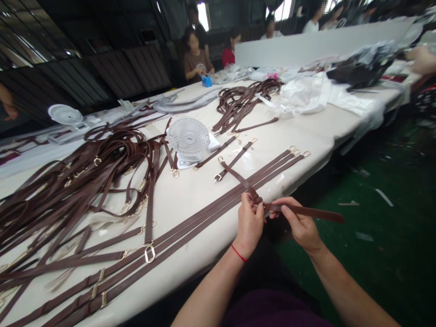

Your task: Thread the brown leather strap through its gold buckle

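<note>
Brown strap (303, 210), right of the frame's centre, is gripped by your left hand (251, 220) and pinched by your right hand (301, 227), apparently to steady it. It crosses three long straps (218, 209) laid parallel on the desk (190, 190), likely for order.

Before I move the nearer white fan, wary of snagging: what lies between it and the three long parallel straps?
In the head view, two short brown straps and the far end of the strap in the left hand.

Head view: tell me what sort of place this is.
Probably a strap or bag workshop: a heap of brown straps, a long table and several other people beyond it.
</note>
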A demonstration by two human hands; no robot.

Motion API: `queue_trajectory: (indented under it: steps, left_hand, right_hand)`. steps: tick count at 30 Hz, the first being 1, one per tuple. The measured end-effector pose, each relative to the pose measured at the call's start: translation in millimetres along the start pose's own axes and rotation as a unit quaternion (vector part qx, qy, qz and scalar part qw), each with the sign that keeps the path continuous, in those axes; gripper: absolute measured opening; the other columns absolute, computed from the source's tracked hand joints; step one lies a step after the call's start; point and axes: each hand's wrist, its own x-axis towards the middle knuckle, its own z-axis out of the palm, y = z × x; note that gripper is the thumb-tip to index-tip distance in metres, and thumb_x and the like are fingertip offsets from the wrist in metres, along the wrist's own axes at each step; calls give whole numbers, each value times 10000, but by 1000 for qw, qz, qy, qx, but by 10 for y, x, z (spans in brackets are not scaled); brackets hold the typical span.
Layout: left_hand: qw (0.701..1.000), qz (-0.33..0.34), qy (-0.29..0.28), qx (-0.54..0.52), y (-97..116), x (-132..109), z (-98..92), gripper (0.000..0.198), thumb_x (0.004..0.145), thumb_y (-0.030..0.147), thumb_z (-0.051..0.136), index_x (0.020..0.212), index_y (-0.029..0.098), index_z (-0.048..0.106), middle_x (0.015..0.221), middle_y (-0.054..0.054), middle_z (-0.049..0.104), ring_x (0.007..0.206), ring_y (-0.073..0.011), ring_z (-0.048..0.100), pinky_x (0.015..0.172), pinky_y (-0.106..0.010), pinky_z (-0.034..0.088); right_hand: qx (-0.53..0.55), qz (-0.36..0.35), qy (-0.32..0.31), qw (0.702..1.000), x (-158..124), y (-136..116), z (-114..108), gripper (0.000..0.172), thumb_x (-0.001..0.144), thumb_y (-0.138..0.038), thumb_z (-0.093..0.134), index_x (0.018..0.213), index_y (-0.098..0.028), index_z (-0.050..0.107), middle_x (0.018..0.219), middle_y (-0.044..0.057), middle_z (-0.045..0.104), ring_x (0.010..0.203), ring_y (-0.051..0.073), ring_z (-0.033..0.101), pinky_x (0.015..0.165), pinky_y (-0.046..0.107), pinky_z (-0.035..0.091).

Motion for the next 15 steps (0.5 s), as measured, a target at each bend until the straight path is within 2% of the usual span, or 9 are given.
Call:
queue_trajectory:
  steps: [5, 11, 15]
  left_hand:
    - [1000, 18, 9, 15, -16, -22, 23, 160, 859, 255, 582, 948, 235, 450, 831, -25, 628, 617, -125, 558, 552, -221, 367]
    - [999, 30, -3, 35, -47, -72, 49, 130, 874, 232, 553, 955, 241, 452, 812, -17, 614, 613, -126, 543, 557, -223, 365]
    - [998, 31, -17, 55, -52, -71, 56, 124, 877, 212, 530, 970, 235, 451, 799, -8, 612, 551, -105, 524, 527, -209, 380]
  right_hand:
    - [15, -2, 19, 1000, -52, 46, -14, 199, 973, -331, 439, 1044, -231, 596, 848, 41, 625, 788, 199, 613, 773, 355, 492]
    - [44, 15, 53, 998, -140, 143, -63, 179, 966, -315, 446, 1016, -228, 595, 804, 39, 632, 768, 206, 615, 752, 359, 477]
    - [29, 20, 45, 998, -138, 97, -59, 185, 973, -317, 441, 1032, -224, 591, 847, 40, 636, 788, 194, 619, 768, 345, 490]
